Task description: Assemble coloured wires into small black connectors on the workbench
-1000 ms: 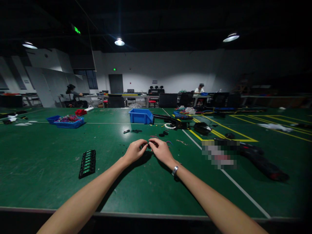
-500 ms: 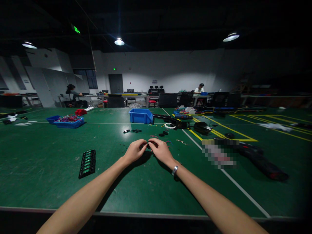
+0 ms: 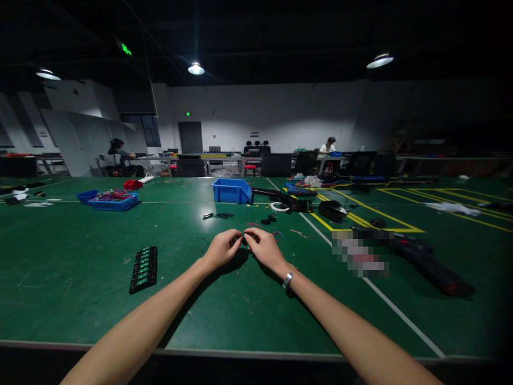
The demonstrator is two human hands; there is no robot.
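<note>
Green mat [image 3: 80,256] beneath; at frame centre my left hand [image 3: 220,249] and right hand [image 3: 265,249] both pinch one small dark piece [image 3: 243,239], seemingly mid-fitting; loose wires [image 3: 277,233] just above lie untouched.

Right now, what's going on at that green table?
A person has both hands together over the green table. The left hand and right hand pinch a small dark piece between their fingertips; it is too small to identify. Loose coloured wires lie just beyond the hands, a black component strip lies to the left, and a blue bin stands farther back.
</note>
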